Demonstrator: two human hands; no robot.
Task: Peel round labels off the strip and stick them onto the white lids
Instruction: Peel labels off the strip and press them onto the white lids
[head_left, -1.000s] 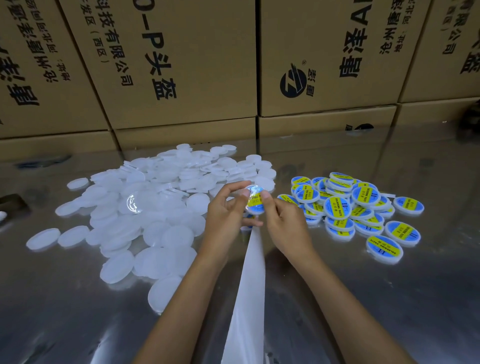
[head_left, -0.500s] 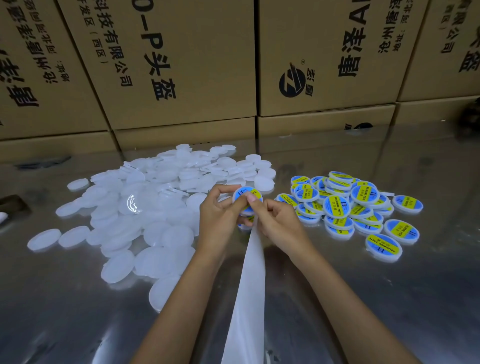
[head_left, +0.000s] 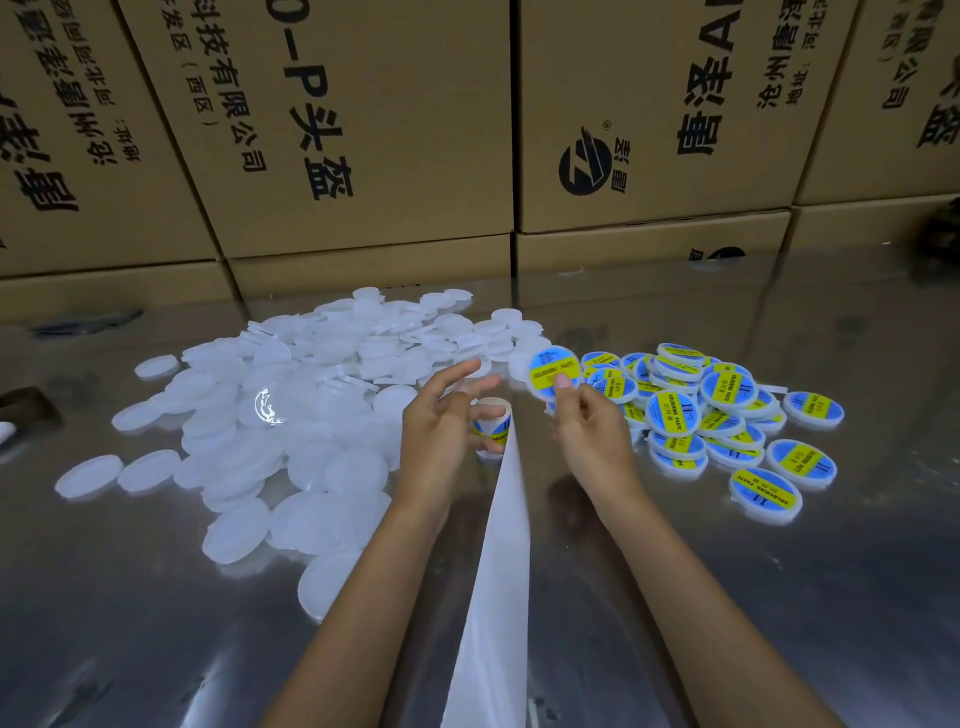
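**Desk:** What can't we make out?

**Photographer:** The strip runs off the bottom edge, so its near end is cut off. Its far end curls over behind the left hand, and a partly peeled label there shows only "SOLDERING". Whether the lower fingers of that hand touch the curl, I cannot tell. The cardboard boxes behind are cropped at the top and sides. At the left edge sits a dark object too dim to identify.

**Desk:** Readable text?

**Photographer:** The labelled lids heaped on the right carry blue-and-yellow rounds reading "SOLDERING PASTE". The boxes bear black Chinese characters, the fragment "P", and a round black logo.

**Desk:** And the hands?

**Photographer:** The right hand pinches a freshly labelled lid between thumb and fingertips, raised and tilted toward the camera, just beside the labelled heap. The left hand hangs loose, index and middle fingers extended forward, grasping nothing that is visible. Both forearms reach in from the bottom, over the shiny metal table, either side of the strip. The plain white lids lie spread on the left.
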